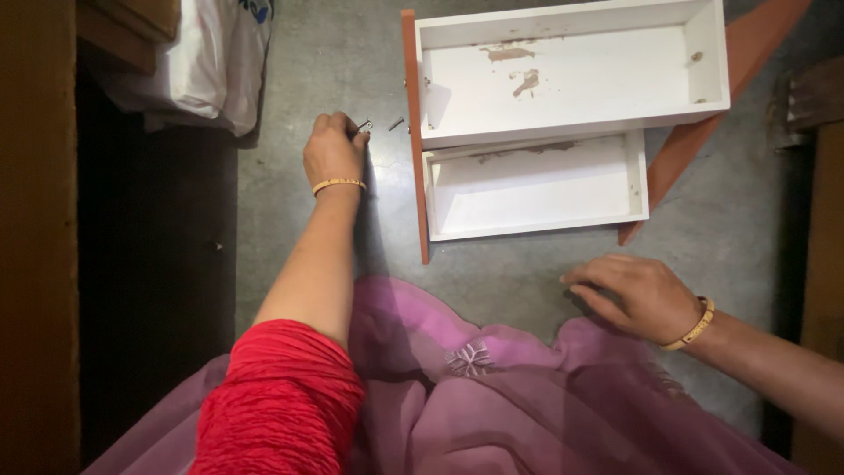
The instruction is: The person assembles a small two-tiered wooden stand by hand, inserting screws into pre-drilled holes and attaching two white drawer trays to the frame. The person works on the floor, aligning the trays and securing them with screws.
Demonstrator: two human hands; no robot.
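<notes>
At the far left stood a dark wooden panel [35, 237], and above it a crumpled white plastic bag [211, 62] lay on the grey concrete floor [352, 53]. The left hand [334, 151], wearing a thin gold bangle [338, 184] below a red ribbed sleeve [281, 396], reached out over the floor with its fingers curled closed around a small metal screw [363, 125], whose tip poked out just past the knuckles. A second short screw [396, 123] lay loose on the floor just beside it, near the orange edge of the boxes.

To the right sat two shallow white boxes [563, 97] of laminated board, rectangular and open-topped, the larger scuffed with brown patches where the coating had peeled; an orange-brown board [413, 141] ran along their left ends. A soft pink cloth [492, 387] with a small embroidered flower covered the lap.

The right hand [637, 295] rested flat and open on the floor at the cloth's edge, holding nothing.

The risk looked to be the small smooth screw slipping from a pinch and rolling on the hard floor into the dark gap at the left, or the loose screw being knocked aside.
</notes>
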